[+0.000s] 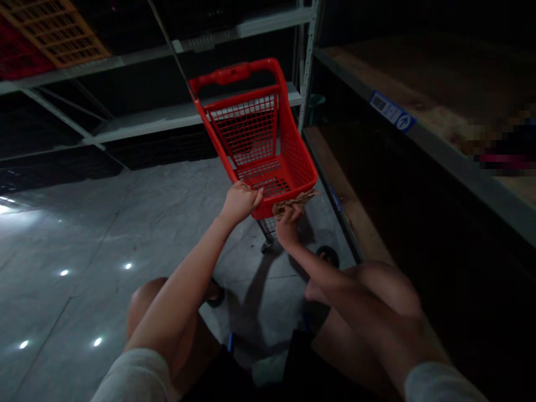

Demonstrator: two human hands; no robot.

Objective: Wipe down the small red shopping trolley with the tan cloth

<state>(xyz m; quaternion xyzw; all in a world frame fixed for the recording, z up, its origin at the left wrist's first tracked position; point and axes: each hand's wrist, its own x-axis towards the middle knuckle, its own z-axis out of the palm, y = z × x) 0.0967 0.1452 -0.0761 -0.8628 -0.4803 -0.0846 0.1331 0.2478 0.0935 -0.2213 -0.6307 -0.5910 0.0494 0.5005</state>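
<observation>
A small red plastic shopping cart (288, 151) stands upright on the floor in front of my knees, its handle on the far side. My left hand (240, 202) is closed around the near left corner of its basket rim. In my right hand (288, 222) is a crumpled brown rag (295, 204), pressed against the near edge of the basket. The fingers of that hand are curled round the rag. Through the basket's open top its grid walls and floor show. Below it a metal leg and a caster (267, 244) are visible.
Close on the right runs a wooden shelf (419, 61) with a blue label (392, 111). Behind the cart stands a metal rack (268, 25), bearing a yellow crate (62, 33) and a red crate (20, 53). Grey floor (100, 234) reflects several lights at left.
</observation>
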